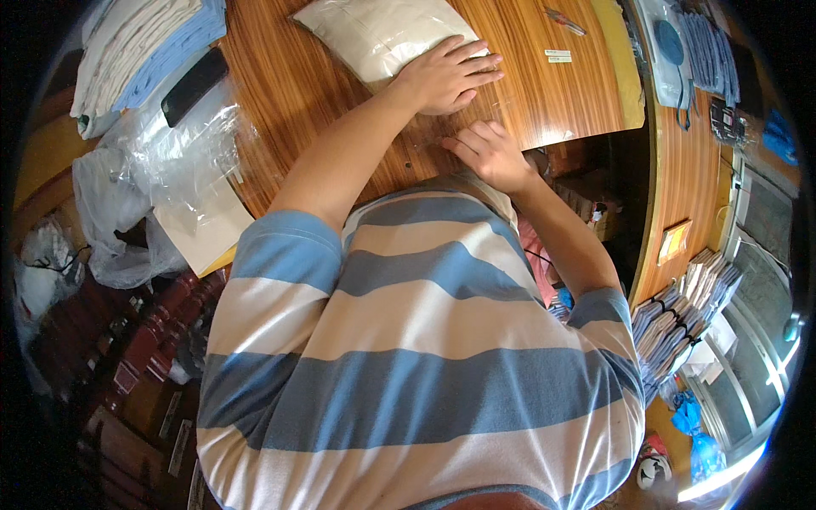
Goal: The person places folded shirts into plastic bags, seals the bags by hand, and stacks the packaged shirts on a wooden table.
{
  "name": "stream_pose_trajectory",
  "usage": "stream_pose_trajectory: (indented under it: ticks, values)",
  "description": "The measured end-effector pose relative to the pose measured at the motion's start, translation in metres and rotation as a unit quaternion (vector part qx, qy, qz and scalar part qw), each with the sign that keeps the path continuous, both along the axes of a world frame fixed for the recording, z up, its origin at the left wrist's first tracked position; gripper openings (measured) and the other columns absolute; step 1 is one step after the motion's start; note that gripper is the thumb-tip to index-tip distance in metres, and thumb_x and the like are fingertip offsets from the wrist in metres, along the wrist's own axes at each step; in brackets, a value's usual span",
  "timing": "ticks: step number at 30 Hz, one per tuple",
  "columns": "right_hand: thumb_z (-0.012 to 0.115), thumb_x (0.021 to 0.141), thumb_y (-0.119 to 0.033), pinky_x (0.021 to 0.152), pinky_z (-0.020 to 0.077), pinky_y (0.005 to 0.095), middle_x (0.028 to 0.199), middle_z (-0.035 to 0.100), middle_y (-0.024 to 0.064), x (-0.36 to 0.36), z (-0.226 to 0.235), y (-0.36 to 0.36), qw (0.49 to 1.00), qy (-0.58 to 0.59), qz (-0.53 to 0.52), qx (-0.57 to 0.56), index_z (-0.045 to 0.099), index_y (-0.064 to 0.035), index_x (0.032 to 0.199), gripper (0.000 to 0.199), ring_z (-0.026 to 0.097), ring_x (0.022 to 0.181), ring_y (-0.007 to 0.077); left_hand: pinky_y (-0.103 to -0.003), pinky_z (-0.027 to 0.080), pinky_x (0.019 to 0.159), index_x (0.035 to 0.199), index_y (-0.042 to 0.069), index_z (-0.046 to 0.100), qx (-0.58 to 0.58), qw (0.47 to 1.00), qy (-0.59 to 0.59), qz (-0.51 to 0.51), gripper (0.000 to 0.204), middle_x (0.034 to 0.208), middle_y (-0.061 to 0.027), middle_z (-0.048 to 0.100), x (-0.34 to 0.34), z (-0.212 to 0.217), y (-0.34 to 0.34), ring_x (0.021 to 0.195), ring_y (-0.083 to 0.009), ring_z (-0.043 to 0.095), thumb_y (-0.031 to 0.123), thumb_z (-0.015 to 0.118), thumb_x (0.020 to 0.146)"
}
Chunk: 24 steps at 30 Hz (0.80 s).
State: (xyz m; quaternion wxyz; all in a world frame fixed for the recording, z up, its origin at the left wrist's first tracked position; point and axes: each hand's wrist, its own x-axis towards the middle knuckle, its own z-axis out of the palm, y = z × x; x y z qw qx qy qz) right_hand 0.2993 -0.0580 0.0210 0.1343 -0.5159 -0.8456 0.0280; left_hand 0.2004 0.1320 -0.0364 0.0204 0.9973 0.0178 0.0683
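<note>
A clear plastic bag (pixel 374 38) with folded cream-coloured cloth inside lies at the far middle of the wood-grain table (pixel 297 110). My left hand (pixel 450 76) rests flat on its near right corner, fingers stretched and slightly apart, pointing right. Closer to me, my right hand (pixel 495 157) is at the table's near edge. Its fingers are curled in a pinch at what looks like the bag's thin see-through flap; the film is faint there, and the fingertips are partly hidden.
Folded white and blue cloths (pixel 153 59) are stacked at the far left, beside a black phone (pixel 195 85) on loose clear plastic bags (pixel 187 144). Small snips (pixel 565 21) and white label strips (pixel 558 56) lie at the far right. Bundled striped garments (pixel 680 314) stand farther right.
</note>
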Motion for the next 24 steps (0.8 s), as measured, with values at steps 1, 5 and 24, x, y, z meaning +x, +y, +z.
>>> stream_pose_trajectory:
  ticks: [1, 5, 24]
  values:
    - [0.062, 0.083, -0.019, 0.082, 0.0483, 0.0346, 0.097, 0.062, 0.0014, 0.001, -0.002, -0.005, 1.0, -0.011, 0.0, -0.004, 0.072, -0.0083, 0.107, 0.028, 0.06, 0.099, 0.0197, -0.05, 0.02, 0.128, 0.16, 0.03, 0.04, 0.002, 1.0, -0.004, 0.0, 0.055, 0.168, 0.004, 0.035, 0.0, 0.001, 0.0, 0.156, -0.0215, 0.027, 0.036, 0.046, 0.106]
    - [0.063, 0.083, -0.021, 0.082, 0.0482, 0.0335, 0.105, 0.064, 0.0015, 0.006, -0.002, -0.012, 0.999, -0.007, 0.035, 0.026, 0.072, -0.0105, 0.111, 0.03, 0.061, 0.098, 0.0181, -0.05, 0.021, 0.127, 0.159, 0.03, 0.042, 0.008, 1.0, -0.02, 0.0, 0.055, 0.167, 0.0037, 0.037, -0.001, -0.005, 0.001, 0.156, -0.0213, 0.028, 0.037, 0.048, 0.105]
    - [0.074, 0.078, -0.02, 0.086, 0.0464, 0.0376, 0.112, 0.066, 0.0004, -0.033, -0.025, -0.043, 0.994, 0.103, -0.036, -0.001, 0.072, -0.0134, 0.117, 0.04, 0.062, 0.107, 0.0209, -0.05, 0.021, 0.128, 0.16, 0.03, 0.039, 0.029, 1.0, 0.002, 0.004, 0.057, 0.168, 0.0035, 0.035, -0.006, 0.011, -0.001, 0.156, -0.0217, 0.028, 0.039, 0.048, 0.105]
